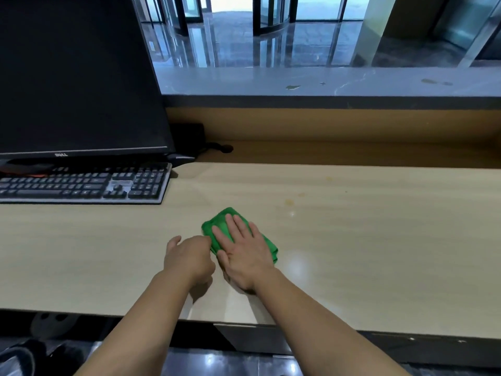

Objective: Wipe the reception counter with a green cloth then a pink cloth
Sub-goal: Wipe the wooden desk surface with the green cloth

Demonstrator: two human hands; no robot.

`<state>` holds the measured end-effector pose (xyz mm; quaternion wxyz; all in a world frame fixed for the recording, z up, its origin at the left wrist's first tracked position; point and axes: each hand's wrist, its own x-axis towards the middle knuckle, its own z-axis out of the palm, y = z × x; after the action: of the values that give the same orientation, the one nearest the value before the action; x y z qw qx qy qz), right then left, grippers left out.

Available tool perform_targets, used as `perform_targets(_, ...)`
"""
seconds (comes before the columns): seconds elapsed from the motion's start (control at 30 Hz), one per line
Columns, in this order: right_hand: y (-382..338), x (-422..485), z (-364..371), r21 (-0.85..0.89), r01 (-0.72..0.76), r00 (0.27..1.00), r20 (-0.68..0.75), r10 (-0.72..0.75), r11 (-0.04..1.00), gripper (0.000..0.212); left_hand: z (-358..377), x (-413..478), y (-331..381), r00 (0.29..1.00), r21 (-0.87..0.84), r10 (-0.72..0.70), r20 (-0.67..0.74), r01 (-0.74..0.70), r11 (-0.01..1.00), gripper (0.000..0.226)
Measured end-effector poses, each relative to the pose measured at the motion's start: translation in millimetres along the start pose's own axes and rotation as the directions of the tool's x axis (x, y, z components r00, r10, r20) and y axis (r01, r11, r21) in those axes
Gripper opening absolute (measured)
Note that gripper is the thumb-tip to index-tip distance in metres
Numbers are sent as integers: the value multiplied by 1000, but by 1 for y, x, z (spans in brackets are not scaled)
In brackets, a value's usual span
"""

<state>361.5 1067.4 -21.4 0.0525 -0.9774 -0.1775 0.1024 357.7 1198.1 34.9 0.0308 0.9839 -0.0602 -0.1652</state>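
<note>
Soft green cloth [218,223], glossy wood-grain counter [352,240], polished stone ledge [271,80]

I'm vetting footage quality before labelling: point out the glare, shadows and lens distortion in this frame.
Head view: a bright glare patch sits on the wooden counter right of the green cloth; a soft shadow lies under the left hand and its wrist; wide-angle distortion bows the counter's edges; the keyboard keys look slightly soft.
</note>
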Motion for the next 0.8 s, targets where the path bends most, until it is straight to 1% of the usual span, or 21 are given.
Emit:
perform_targets(0.1,5,36,-7,-17,91,996,-13,-91,996,55,5,13,-11,994,-11,-59,-91,59,998,18)
perform_targets(0.17,14,59,-14,-10,98,995,-24,-98,995,55,11,22,-16,994,-32,-51,-93,49,998,22)
perform_targets(0.23,30,79,-20,6,68,997,-37,-67,998,55,15,31,-19,993,-50,-35,-110,29,998,25)
perform_targets(0.33,72,95,-27,28,-41,996,-78,43,999,56,15,41,-19,989,-38,-52,-138,47,998,39)
perform_targets(0.43,128,95,-35,41,-216,970,-107,219,976,57,9,46,-18,989,-32,-51,-142,47,998,27)
perform_targets(0.47,144,92,-38,40,-270,957,-99,273,962,57,6,48,-18,990,-22,-52,-134,50,999,28)
perform_targets(0.53,162,86,-41,28,-334,939,-71,335,942,56,2,49,-18,993,3,-60,-102,61,998,41)
perform_targets(0.6,158,84,-41,30,-362,930,-60,363,932,57,0,48,-18,994,7,-70,-83,71,997,50)
perform_targets(0.67,140,83,-39,43,-372,925,-60,374,927,57,0,44,-17,995,-6,-63,-75,63,998,53)
perform_targets(0.73,117,78,-35,30,-324,945,-48,325,946,57,0,39,-16,997,-7,-48,-65,48,999,54)
perform_targets(0.8,90,69,-30,18,-224,974,-27,225,974,57,2,30,-17,997,-4,-36,-67,36,999,54)
